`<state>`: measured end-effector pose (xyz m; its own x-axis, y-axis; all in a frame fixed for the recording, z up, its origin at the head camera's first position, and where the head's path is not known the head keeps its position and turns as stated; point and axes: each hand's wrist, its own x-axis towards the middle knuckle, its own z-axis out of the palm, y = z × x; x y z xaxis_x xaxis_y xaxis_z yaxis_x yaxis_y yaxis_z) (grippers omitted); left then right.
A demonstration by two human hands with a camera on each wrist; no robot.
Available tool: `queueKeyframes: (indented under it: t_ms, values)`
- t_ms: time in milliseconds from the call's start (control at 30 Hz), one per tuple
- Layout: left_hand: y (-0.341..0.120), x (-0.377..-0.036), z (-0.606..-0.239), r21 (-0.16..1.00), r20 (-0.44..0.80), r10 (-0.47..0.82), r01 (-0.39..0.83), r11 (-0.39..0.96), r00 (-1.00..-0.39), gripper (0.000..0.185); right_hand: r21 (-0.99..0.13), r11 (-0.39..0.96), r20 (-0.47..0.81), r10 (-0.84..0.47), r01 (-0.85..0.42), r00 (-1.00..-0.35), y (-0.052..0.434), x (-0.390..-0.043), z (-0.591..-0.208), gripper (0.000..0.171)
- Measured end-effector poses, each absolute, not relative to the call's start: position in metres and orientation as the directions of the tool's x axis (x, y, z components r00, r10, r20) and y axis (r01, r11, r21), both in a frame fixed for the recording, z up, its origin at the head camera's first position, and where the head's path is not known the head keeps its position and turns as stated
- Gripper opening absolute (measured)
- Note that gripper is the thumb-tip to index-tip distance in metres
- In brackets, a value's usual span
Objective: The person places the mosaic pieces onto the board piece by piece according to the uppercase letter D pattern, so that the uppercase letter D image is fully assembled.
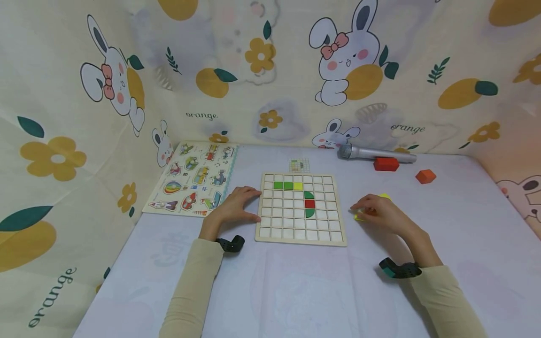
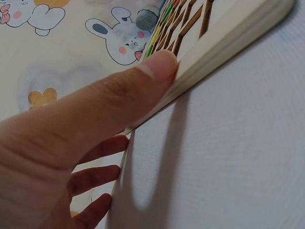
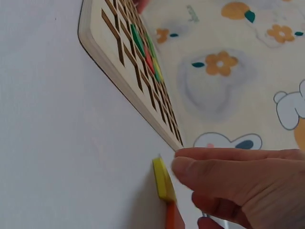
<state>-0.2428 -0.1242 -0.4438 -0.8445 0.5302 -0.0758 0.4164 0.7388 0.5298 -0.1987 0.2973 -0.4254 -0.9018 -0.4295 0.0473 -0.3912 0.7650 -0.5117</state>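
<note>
The right hand (image 1: pixel 380 213) lies on the table (image 1: pixel 296 291) just right of the board (image 1: pixel 301 208), fingers curled over a yellow piece (image 3: pixel 163 180). An orange piece (image 3: pixel 172 218) lies against the yellow one, but whether the fingers truly pinch either I cannot tell. The left hand (image 1: pixel 238 204) rests at the board's left edge, thumb pressed flat on the rim and fingers spread loosely beside it, holding nothing.

To do this well, I judge the left hand should keep steadying the board while the right takes the yellow piece by its edges, so it can drop squarely into a cell.

The yellow piece lies flat on the table, well apart from the filled cells. Its long axis seems to run roughly along the board's right edge, though the hand hides most of it.

On the board, green blocks (image 1: pixel 283 185) and a yellow block (image 1: pixel 298 186) form a row, with a red block (image 1: pixel 310 203) between two green half-rounds below.
</note>
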Motion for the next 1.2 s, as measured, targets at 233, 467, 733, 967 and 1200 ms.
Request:
queueKeyframes:
  t_ms: [233, 467, 733, 967, 1200]
  values:
    - [-0.124, -0.244, -0.446, 0.533, -0.076, 0.531, 0.415, 0.737, -0.844, 0.079, -0.476, 0.783, 0.007, -0.452, -0.400, -0.892, 0.305, -0.197, -0.427, 0.026]
    - [-0.124, -0.244, -0.445, 0.538, -0.078, 0.531, 0.413, 0.735, -0.844, 0.080, -0.476, 0.795, 0.006, -0.424, -0.375, -0.906, 0.305, -0.198, -0.431, 0.024]
    - [-0.124, -0.242, -0.443, 0.540, -0.073, 0.532, 0.415, 0.732, -0.843, 0.079, -0.494, 0.788, 0.033, -0.405, -0.367, -0.914, 0.303, -0.200, -0.430, 0.018]
    - [-0.126, -0.243, -0.445, 0.542, -0.068, 0.533, 0.418, 0.730, -0.843, 0.079, -0.531, 0.752, 0.098, -0.404, -0.391, -0.909, 0.286, -0.201, -0.429, 0.015]
    - [-0.125, -0.243, -0.445, 0.544, -0.070, 0.531, 0.414, 0.730, -0.844, 0.079, -0.553, 0.668, 0.171, -0.494, -0.498, -0.852, 0.244, -0.198, -0.430, 0.019]
